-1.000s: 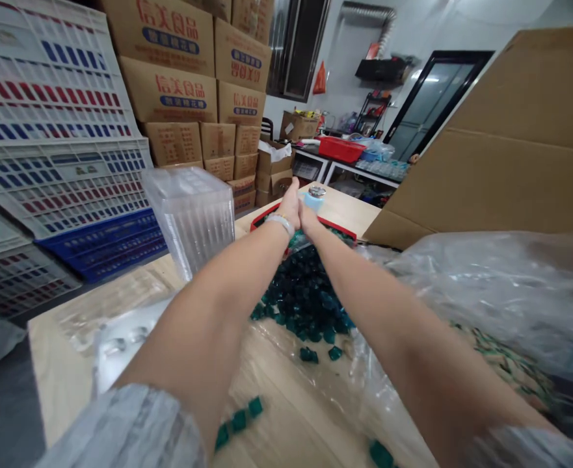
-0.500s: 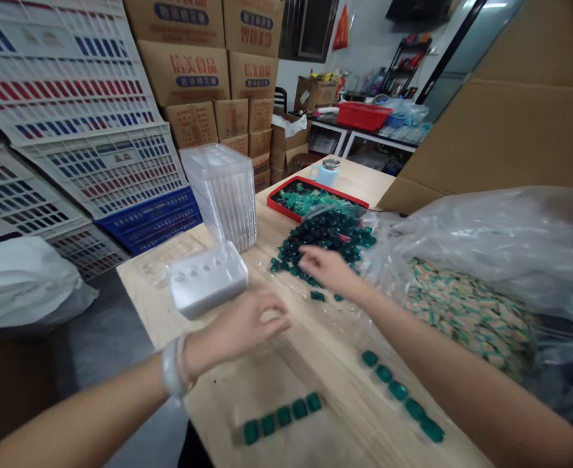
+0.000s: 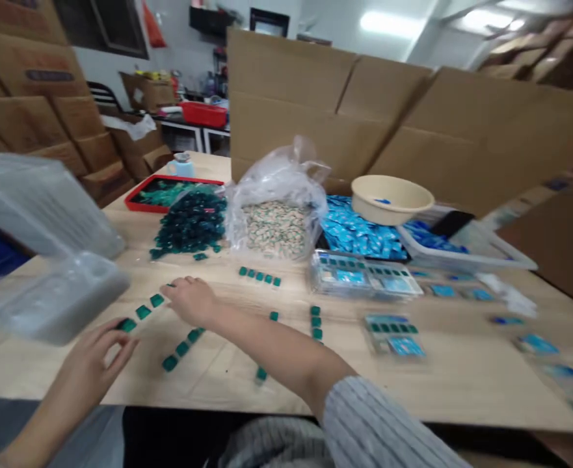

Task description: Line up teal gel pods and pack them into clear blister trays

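Note:
My left hand (image 3: 98,357) is at the near left of the table, thumb apart from the fingers. Its fingertips touch a small dark green square piece (image 3: 127,325) at the near end of a slanting row. Another green piece (image 3: 144,312) lies further along that row. At the row's far end, my right hand (image 3: 191,300) has its fingers closed on a green piece (image 3: 170,285), partly covered by them. Beyond it is a heap of dark green pieces (image 3: 191,221) on clear plastic. A second row (image 3: 182,349) runs beneath my right forearm, which hides part of the rows.
Clear plastic trays (image 3: 56,299) stand at left. A red-rimmed tray (image 3: 152,208), a plastic bag of pale pieces (image 3: 276,227), blue packets (image 3: 359,231) and a cream basin (image 3: 392,195) line the back. Filled clear boxes (image 3: 364,276) sit right, before tall cardboard (image 3: 315,84).
The view has swung right. My right hand has left the dark green heap and come down to the table near my left hand. Several green pieces now form a row between the hands.

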Motion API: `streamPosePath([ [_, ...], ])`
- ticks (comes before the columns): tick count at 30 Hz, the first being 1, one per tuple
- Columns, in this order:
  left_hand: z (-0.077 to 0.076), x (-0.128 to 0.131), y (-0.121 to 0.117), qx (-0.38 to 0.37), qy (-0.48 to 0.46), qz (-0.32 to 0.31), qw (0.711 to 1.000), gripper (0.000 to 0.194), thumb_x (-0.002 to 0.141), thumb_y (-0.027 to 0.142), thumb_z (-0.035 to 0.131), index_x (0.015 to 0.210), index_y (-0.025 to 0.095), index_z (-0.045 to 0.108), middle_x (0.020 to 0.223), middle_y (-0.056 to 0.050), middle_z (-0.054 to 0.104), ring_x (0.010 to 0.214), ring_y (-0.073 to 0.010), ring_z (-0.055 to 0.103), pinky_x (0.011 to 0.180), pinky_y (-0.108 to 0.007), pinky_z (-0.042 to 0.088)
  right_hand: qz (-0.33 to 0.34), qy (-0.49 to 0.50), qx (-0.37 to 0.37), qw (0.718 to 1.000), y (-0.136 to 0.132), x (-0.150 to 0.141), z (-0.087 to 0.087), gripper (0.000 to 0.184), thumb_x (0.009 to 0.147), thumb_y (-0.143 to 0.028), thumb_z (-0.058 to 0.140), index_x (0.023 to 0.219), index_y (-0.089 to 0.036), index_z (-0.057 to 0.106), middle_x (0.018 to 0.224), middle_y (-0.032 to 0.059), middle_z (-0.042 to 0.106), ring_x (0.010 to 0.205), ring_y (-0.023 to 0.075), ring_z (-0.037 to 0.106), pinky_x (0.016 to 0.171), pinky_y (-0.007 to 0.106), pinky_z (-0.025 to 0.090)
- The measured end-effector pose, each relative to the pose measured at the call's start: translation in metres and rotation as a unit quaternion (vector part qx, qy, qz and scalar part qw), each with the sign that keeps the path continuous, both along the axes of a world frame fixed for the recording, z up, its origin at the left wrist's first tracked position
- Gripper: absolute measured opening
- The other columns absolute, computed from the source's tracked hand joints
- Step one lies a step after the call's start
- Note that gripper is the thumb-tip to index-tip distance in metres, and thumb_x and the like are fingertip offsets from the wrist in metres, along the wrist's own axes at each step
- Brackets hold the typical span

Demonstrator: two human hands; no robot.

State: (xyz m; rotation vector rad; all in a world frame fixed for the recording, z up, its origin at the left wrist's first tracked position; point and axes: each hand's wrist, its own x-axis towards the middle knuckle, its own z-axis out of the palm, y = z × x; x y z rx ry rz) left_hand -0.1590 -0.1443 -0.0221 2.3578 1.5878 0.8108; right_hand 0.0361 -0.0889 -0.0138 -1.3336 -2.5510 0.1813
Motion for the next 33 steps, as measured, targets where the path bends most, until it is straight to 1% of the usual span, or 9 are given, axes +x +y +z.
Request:
streamPosePath([
  [4,0.055,0.045,-0.030,-0.061,-0.058,0.015,0.996,0.011,0.071,0.047,0.042,0.078,0.039,0.046,0.100,0.017,0.052,0.099,-0.0239,0.049,0.059,-0.035,0.047,-0.033,0.115,0.084,0.989,-0.056,0.064,0.054,0.029,0.080,-0.033,0.047,0.104,-0.017,0.052,0.097,0.0063,0.056,0.091,0.0190,0.049,0.079,0.030,0.038],
  [8,0.080,0.137,-0.047,-0.095,-0.119,-0.173,0.973,0.034,0.066,0.040,0.057,0.098,0.031,0.049,0.104,0.003,0.057,0.096,-0.0239,0.052,0.084,-0.040,0.042,-0.147,0.292,0.062,0.943,-0.130,0.167,0.073,0.027,0.075,-0.039,0.054,0.092,-0.018,0.056,0.087,0.0045,0.057,0.083,0.0150,0.051,0.075,0.027,0.039],
  [12,0.070,0.259,-0.062,-0.270,-0.213,-0.301,0.889,0.023,0.076,0.028,0.047,0.096,0.019,0.052,0.100,-0.005,0.058,0.093,-0.0184,0.053,0.083,-0.032,0.042,-0.351,0.434,0.015,0.830,-0.202,0.262,0.048,0.024,0.067,-0.038,0.062,0.081,-0.019,0.058,0.085,0.0031,0.056,0.081,0.0159,0.051,0.070,0.028,0.039],
  [17,0.039,0.384,-0.082,-0.452,-0.275,-0.349,0.774,0.021,0.074,0.022,0.048,0.093,0.015,0.052,0.093,-0.006,0.057,0.087,-0.0164,0.052,0.080,-0.030,0.041,-0.476,0.649,-0.070,0.589,-0.258,0.339,0.009,0.026,0.066,-0.039,0.063,0.082,-0.019,0.057,0.070,-0.0012,0.055,0.057,0.0101,0.048,0.055,0.024,0.038],
  [20,0.028,0.429,-0.079,-0.529,-0.262,-0.344,0.730,0.025,0.073,0.022,0.047,0.097,0.015,0.049,0.092,-0.006,0.054,0.080,-0.0150,0.051,0.074,-0.029,0.041,-0.494,0.718,-0.090,0.481,-0.264,0.375,0.003,0.028,0.062,-0.035,0.067,0.085,-0.020,0.059,0.070,-0.0015,0.056,0.053,0.0082,0.047,0.050,0.022,0.037],
  [23,0.022,0.460,-0.072,-0.593,-0.260,-0.323,0.691,0.035,0.072,0.021,0.048,0.106,0.016,0.044,0.096,-0.006,0.052,0.081,-0.0150,0.050,0.073,-0.028,0.040,-0.492,0.747,-0.135,0.427,-0.258,0.411,0.009,0.024,0.063,-0.032,0.068,0.082,-0.019,0.063,0.075,0.0000,0.058,0.055,0.0070,0.049,0.053,0.021,0.039],
  [28,0.029,0.501,-0.075,-0.674,-0.216,-0.321,0.629,0.049,0.076,0.027,0.045,0.121,0.013,0.031,0.095,-0.010,0.052,0.079,-0.0167,0.052,0.070,-0.029,0.042,-0.514,0.744,-0.191,0.381,-0.259,0.465,0.017,0.026,0.062,-0.033,0.069,0.081,-0.017,0.066,0.070,0.0003,0.057,0.045,0.0030,0.044,0.043,0.017,0.034],
  [31,0.043,0.532,-0.079,-0.638,-0.159,-0.417,0.627,0.062,0.075,0.037,0.048,0.128,0.014,0.024,0.112,-0.013,0.047,0.096,-0.0194,0.049,0.081,-0.030,0.040,-0.544,0.747,-0.153,0.351,-0.287,0.497,0.018,0.030,0.062,-0.034,0.069,0.086,-0.017,0.065,0.061,-0.0016,0.053,0.041,0.0021,0.040,0.038,0.015,0.031],
  [33,0.048,0.564,-0.081,-0.550,-0.130,-0.523,0.638,0.066,0.075,0.044,0.048,0.130,0.016,0.024,0.122,-0.012,0.042,0.107,-0.0206,0.043,0.087,-0.029,0.037,-0.565,0.757,-0.093,0.316,-0.319,0.517,0.016,0.032,0.060,-0.032,0.070,0.088,-0.018,0.065,0.056,-0.0028,0.049,0.041,0.0026,0.039,0.037,0.014,0.032],
])
